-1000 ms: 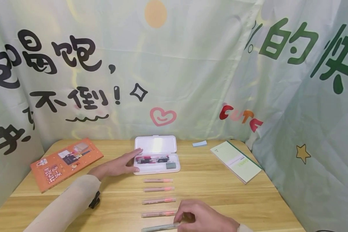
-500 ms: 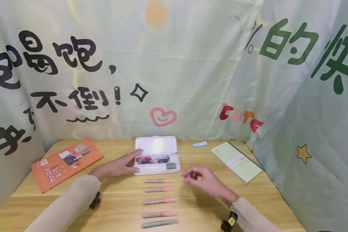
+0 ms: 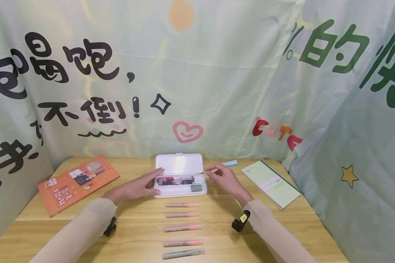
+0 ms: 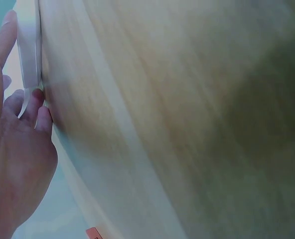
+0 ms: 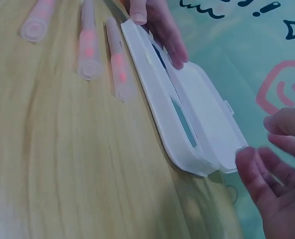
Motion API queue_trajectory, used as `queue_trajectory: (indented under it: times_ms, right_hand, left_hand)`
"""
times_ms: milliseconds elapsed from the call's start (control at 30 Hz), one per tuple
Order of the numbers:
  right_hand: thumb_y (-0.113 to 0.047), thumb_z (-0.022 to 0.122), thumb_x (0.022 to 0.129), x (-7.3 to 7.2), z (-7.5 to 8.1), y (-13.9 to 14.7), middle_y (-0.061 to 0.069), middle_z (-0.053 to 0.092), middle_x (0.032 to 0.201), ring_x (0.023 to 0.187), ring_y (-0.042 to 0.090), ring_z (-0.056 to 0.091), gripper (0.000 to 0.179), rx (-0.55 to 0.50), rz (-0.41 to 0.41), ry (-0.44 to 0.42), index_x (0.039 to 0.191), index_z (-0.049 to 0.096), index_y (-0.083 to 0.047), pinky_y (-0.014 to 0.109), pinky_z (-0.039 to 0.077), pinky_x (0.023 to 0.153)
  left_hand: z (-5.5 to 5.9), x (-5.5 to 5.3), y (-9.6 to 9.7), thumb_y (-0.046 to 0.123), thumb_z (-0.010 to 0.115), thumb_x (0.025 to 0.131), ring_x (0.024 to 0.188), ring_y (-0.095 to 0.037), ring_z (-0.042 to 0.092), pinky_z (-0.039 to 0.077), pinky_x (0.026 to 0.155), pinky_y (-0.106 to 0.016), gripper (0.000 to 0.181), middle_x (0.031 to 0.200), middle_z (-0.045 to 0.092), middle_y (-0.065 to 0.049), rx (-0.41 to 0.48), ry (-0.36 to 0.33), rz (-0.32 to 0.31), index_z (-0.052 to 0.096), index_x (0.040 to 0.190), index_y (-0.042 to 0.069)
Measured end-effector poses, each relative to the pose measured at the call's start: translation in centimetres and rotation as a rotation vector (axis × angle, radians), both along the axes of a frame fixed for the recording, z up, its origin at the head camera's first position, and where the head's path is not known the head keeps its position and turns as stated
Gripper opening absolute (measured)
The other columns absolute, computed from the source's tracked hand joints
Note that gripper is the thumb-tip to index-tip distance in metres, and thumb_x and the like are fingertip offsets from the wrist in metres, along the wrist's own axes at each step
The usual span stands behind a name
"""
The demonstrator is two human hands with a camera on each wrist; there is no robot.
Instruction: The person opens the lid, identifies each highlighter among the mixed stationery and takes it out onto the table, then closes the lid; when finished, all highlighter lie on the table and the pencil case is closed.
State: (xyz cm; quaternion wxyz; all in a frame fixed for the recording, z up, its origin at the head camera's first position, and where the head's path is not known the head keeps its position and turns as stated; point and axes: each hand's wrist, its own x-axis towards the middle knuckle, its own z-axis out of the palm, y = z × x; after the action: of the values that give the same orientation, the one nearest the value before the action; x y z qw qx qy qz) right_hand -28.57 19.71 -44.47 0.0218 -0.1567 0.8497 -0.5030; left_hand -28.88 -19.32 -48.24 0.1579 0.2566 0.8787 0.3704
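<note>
A white pencil case (image 3: pixel 181 194) lies with its lid (image 3: pixel 166 163) raised at the back of the table; several pens (image 3: pixel 174 180) and a grey-green eraser (image 3: pixel 196 187) are inside. My left hand (image 3: pixel 135 188) grips its left end, thumb at the front corner and fingers towards the hinge. At the right end of the lid is my right hand (image 3: pixel 228 180), fingers loosely bent, holding nothing; in the right wrist view, the right hand (image 5: pixel 282 174) is by the lid's corner. Several capped highlighters (image 3: pixel 181 215) lie in a column before the case, the nearest one a grey-green highlighter (image 3: pixel 183 254).
An orange book (image 3: pixel 79 186) lies at the left of the wooden table (image 3: pixel 131 237). On the right are a pale green notepad (image 3: pixel 271 184) and a small blue paper strip (image 3: pixel 229 163). A printed curtain (image 3: pixel 217 91) hangs close behind the table's far edge.
My right hand has left the nearest highlighter and moved forward to the right end of the case's lid. The left hand stays at the case. The view has shifted slightly.
</note>
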Motion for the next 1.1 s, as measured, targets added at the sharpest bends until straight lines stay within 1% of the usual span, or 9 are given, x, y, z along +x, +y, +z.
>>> queue_trajectory:
  times_ms: [100,233,433,633,833,867,933,1033,1100]
  right_hand:
    - [-0.02,0.065,0.111,-0.8,-0.6,-0.6,0.022,0.061,0.148,0.106,0.041,0.073,0.044,-0.04,-0.007,-0.038,0.149,0.059,0.0,0.051,0.062,0.094]
    - [-0.015,0.064,0.11,-1.4,-0.9,-1.6,0.026,0.043,0.167,0.106,0.044,0.075,0.06,-0.108,-0.029,-0.076,0.163,0.042,-0.001,0.053,0.062,0.098]
    - [-0.012,0.062,0.11,-1.8,-1.3,-3.1,0.027,0.024,0.175,0.123,0.046,0.069,0.075,-0.202,-0.01,-0.158,0.171,0.02,-0.002,0.048,0.064,0.101]
    - [-0.016,0.063,0.109,-2.2,-1.6,-3.7,0.028,0.034,0.172,0.111,0.036,0.073,0.08,-0.173,-0.055,-0.194,0.175,0.017,-0.011,0.045,0.066,0.095]
    - [-0.021,0.064,0.11,-2.4,-1.5,-3.8,0.029,0.039,0.17,0.112,0.034,0.074,0.085,-0.126,-0.052,-0.233,0.176,0.01,-0.016,0.049,0.063,0.101]
    - [-0.023,0.064,0.11,-2.3,-1.5,-3.8,0.028,0.039,0.17,0.112,0.034,0.074,0.086,-0.112,-0.053,-0.238,0.176,0.009,-0.017,0.05,0.061,0.104]
    - [-0.025,0.063,0.11,-2.4,-1.4,-3.7,0.025,0.04,0.171,0.113,0.031,0.074,0.087,-0.099,-0.046,-0.254,0.177,0.007,-0.019,0.051,0.058,0.109]
    - [-0.027,0.063,0.111,-2.5,-1.3,-3.6,0.022,0.04,0.17,0.113,0.029,0.075,0.086,-0.096,-0.039,-0.272,0.177,0.007,-0.021,0.054,0.052,0.117]
    - [-0.028,0.063,0.111,-2.6,-1.3,-3.5,0.022,0.041,0.169,0.114,0.029,0.075,0.086,-0.1,-0.037,-0.283,0.177,0.008,-0.021,0.056,0.049,0.12]
  left_hand:
    - [0.0,0.1,0.1,0.041,0.073,0.105,0.17,-0.043,0.008,0.01,0.134,-0.07,0.094,0.185,0.009,-0.012,-0.002,-0.008,0.009,0.016,0.177,0.021]
    - [0.2,0.1,0.3,0.04,0.073,0.106,0.17,-0.044,0.009,0.011,0.134,-0.07,0.093,0.185,0.009,-0.014,-0.007,-0.008,0.01,0.015,0.177,0.021]
    - [0.4,0.2,0.3,0.038,0.073,0.106,0.169,-0.046,0.008,0.01,0.133,-0.072,0.093,0.184,0.01,-0.016,-0.001,0.014,-0.006,0.016,0.177,0.017]
    - [0.4,0.0,0.1,0.038,0.074,0.105,0.169,-0.046,0.009,0.01,0.134,-0.071,0.094,0.184,0.009,-0.017,-0.009,0.033,-0.022,0.016,0.176,0.015]
    - [0.8,0.2,0.3,0.04,0.077,0.103,0.167,-0.05,0.015,0.015,0.132,-0.074,0.093,0.182,0.016,-0.02,-0.039,0.089,-0.014,0.024,0.175,0.012]
    - [0.9,0.3,0.3,0.039,0.077,0.103,0.166,-0.051,0.017,0.016,0.131,-0.075,0.092,0.182,0.018,-0.021,-0.04,0.104,-0.002,0.026,0.174,0.011]
    - [1.2,0.4,0.3,0.035,0.078,0.103,0.164,-0.05,0.024,0.021,0.13,-0.075,0.084,0.179,0.029,-0.02,-0.009,0.112,0.064,0.036,0.171,0.01]
    - [1.5,0.3,0.4,0.029,0.074,0.106,0.153,-0.047,0.043,0.039,0.123,-0.07,0.063,0.166,0.051,-0.019,0.085,0.105,0.183,0.052,0.161,0.008]
    - [1.6,0.2,0.5,0.026,0.07,0.108,0.141,-0.041,0.057,0.053,0.113,-0.061,0.053,0.154,0.062,-0.019,0.17,0.056,0.266,0.056,0.155,0.006]
